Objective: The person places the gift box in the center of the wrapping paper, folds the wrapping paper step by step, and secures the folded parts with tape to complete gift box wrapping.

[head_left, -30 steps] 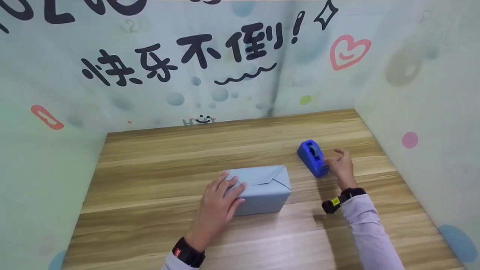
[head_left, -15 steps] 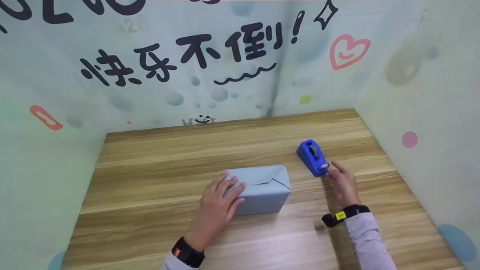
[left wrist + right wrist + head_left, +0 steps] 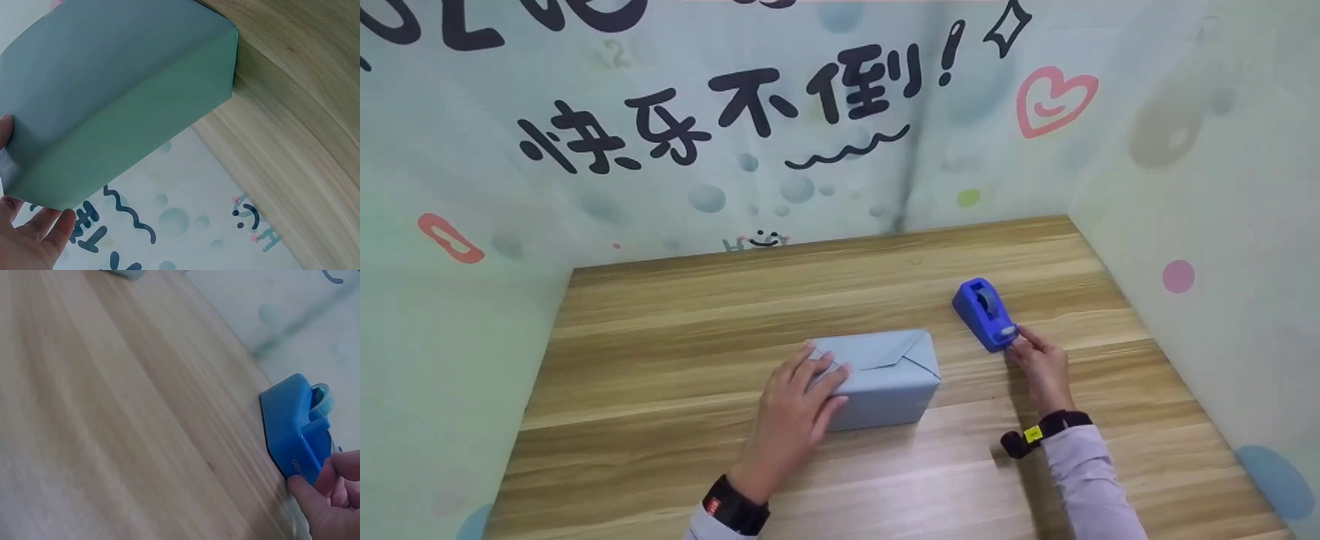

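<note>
A box wrapped in light blue paper (image 3: pixel 885 382) lies on the wooden table, its folded paper flaps showing on top. My left hand (image 3: pixel 795 412) grips its left end; in the left wrist view the thumb and fingers lie on different faces of the wrapped box (image 3: pixel 129 84). To the right stands a blue tape dispenser (image 3: pixel 984 315) with a roll of clear tape in it. At its front end is my right hand (image 3: pixel 1044 371). In the right wrist view the thumb (image 3: pixel 306 492) touches the dispenser's front corner, and bent fingers sit by the cutter. Whether tape is between them is hidden.
The wood-grain table (image 3: pixel 675 330) is bounded by a printed back wall (image 3: pixel 840 202) and a side wall at the left and right. The tape dispenser stands a short way behind and right of the box.
My right hand has come from beside the dispenser round to its front end, moving nearer to me, and its fingers have closed in there. The left hand and box have stayed put.
</note>
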Tool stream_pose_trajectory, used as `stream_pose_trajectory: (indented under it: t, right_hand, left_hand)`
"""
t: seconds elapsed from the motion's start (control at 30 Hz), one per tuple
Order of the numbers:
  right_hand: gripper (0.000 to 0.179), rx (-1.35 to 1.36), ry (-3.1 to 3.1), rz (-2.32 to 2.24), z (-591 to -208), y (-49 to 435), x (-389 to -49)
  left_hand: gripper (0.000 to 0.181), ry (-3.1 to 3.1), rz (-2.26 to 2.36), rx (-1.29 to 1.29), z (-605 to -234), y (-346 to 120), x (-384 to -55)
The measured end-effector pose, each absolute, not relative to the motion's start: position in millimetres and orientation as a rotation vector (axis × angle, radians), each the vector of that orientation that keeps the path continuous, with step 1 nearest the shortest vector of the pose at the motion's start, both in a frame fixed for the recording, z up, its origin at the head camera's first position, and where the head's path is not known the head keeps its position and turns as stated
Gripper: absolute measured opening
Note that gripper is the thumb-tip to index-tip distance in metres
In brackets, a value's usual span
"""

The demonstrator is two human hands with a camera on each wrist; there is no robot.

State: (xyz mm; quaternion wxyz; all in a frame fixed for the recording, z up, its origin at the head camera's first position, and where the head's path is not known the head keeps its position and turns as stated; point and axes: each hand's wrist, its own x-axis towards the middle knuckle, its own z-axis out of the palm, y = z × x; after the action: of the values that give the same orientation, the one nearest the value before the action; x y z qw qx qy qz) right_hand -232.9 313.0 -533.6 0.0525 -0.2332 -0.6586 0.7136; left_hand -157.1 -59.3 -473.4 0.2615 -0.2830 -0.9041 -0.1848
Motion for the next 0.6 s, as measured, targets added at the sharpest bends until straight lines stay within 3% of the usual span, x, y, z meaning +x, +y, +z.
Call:
stream_pose_trajectory:
  t: [0.33, 0.47, 0.6]
  right_hand:
    - [0.029, -0.481, -2.523, 1.187, -550.1, 319.5, -238.8]
    - [0.035, -0.489, -2.553, 1.18, -539.8, 323.9, -231.6]
    - [0.038, -0.455, -2.459, 1.534, -503.3, 308.1, -223.8]
  left_hand:
    - [0.036, -2.394, -0.532, -0.773, -476.8, -58.6, -159.2]
    - [0.036, -2.403, -0.533, -0.77, -475.4, -58.0, -159.7]
    - [0.035, -2.436, -0.51, -0.765, -473.2, -58.8, -159.0]
